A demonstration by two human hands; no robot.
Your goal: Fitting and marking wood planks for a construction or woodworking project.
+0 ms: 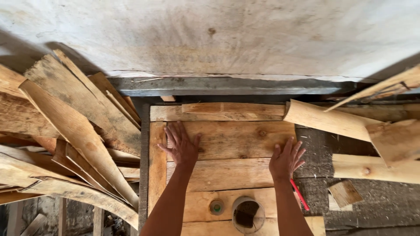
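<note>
Both hands rest flat with fingers spread, grasping nothing: the left hand and right hand press on the wooden board, which lies mid-bench among parallel planks. The board looks stiff, rough, moderately light; grip is best at its long edges. A round cup near the right forearm holds a dark object, unidentifiable.

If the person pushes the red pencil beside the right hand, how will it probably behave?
The red pencil looks thin and stiff, so it is probably light and slides easily. It lies partly on rough, sawdust-covered surface by the right hand, which may slow it. If round, it might roll; its shape is unclear.
</note>
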